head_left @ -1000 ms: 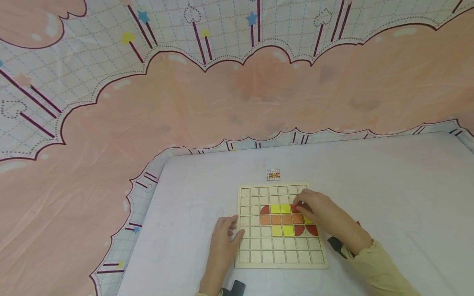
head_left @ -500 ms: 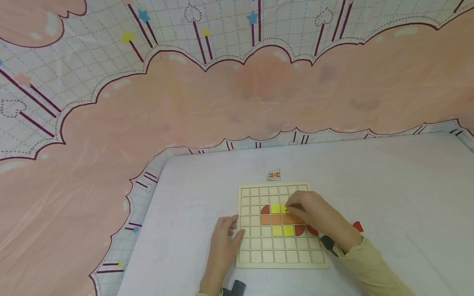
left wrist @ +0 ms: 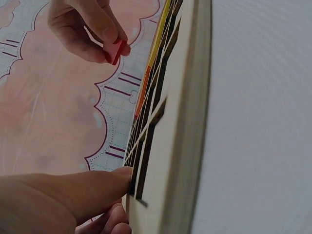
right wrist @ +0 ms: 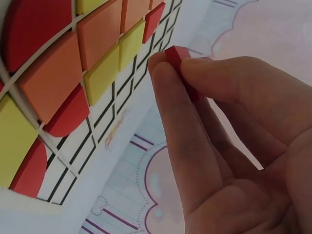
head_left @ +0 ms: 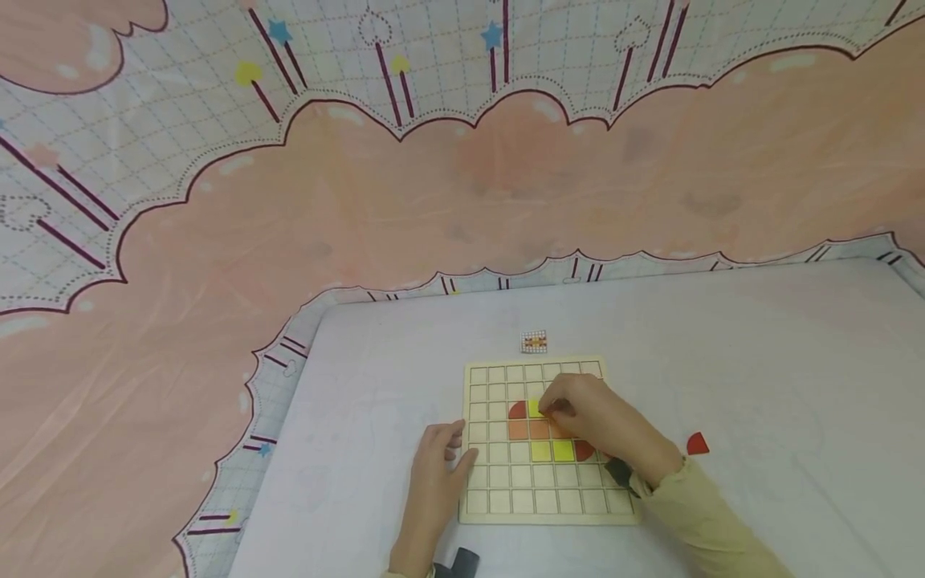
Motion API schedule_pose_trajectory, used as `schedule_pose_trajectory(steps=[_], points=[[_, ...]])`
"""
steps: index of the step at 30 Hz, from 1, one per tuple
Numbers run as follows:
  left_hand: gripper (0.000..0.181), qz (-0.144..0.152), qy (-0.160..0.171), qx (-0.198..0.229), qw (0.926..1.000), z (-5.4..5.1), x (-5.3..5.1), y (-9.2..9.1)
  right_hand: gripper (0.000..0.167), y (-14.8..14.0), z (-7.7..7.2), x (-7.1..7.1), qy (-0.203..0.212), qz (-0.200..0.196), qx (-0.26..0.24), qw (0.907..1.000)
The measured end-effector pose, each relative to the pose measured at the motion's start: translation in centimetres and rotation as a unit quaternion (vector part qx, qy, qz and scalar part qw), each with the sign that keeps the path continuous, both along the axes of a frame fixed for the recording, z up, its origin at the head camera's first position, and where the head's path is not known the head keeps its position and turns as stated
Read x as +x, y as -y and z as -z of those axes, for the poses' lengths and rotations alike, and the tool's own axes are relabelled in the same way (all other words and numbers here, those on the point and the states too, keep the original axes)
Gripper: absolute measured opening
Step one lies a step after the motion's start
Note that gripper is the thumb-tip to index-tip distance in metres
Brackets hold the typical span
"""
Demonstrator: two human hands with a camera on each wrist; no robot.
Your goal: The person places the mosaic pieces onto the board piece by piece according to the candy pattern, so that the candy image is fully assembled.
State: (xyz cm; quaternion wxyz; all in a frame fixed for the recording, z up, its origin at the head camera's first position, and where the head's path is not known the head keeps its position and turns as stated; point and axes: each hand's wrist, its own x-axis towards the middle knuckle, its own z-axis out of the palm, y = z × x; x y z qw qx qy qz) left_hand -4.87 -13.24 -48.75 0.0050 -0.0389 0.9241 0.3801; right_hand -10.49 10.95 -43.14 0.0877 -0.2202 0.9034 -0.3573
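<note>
My right hand point(head_left: 588, 405) is above the middle of the wooden grid board point(head_left: 499, 502). Between thumb and index finger it pinches a small red tile point(right wrist: 176, 52), plain in both wrist views but covered by the hand in the head view. Under and around this hand lie the board's flat tiles: a red rounded one point(head_left: 517, 410), yellow squares point(head_left: 541, 450) and orange squares point(head_left: 518, 429); some are hidden. My left hand point(head_left: 437, 453) rests against the board's left edge, thumb point(left wrist: 109, 185) touching the rim and fingers loosely bent.
Another red rounded tile point(head_left: 697, 444) lies on the white table point(head_left: 347, 449), right of the board. Beyond the far edge sits a small printed card point(head_left: 534, 342) with a grid pattern. A patterned cloth point(head_left: 506, 193) hangs behind the table.
My right hand has travelled left over the board, from the upper right of the pattern toward its middle. The loose red tile at right is now uncovered. My left hand stays put.
</note>
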Motion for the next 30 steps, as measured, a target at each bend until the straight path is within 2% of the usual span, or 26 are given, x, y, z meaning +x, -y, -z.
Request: schedule_pose_trajectory(steps=[6,13,17,25,30], points=[[0.043,0.001,0.001,0.002,1.0000,0.1,0.1,0.0,0.012,0.9,0.1,-0.2,-0.024,-0.004,0.015,0.9996],[0.043,0.002,-0.003,0.000,1.0000,0.1,0.1,0.1,0.008,2.5,0.1,-0.4,-0.008,0.044,0.036,0.9983],[0.043,0.004,-0.003,-0.001,1.0000,0.1,0.0,0.1,0.006,3.1,0.3,-0.7,-0.018,0.045,0.032,0.9983],[0.043,0.005,-0.002,0.002,1.0000,0.0,0.1,0.0,0.004,4.2,1.0,-1.0,-0.001,0.046,0.005,0.9989],[0.043,0.006,-0.008,-0.001,0.9999,0.1,0.0,0.1,0.011,5.2,1.3,-1.3,0.028,0.048,-0.005,0.9984]])
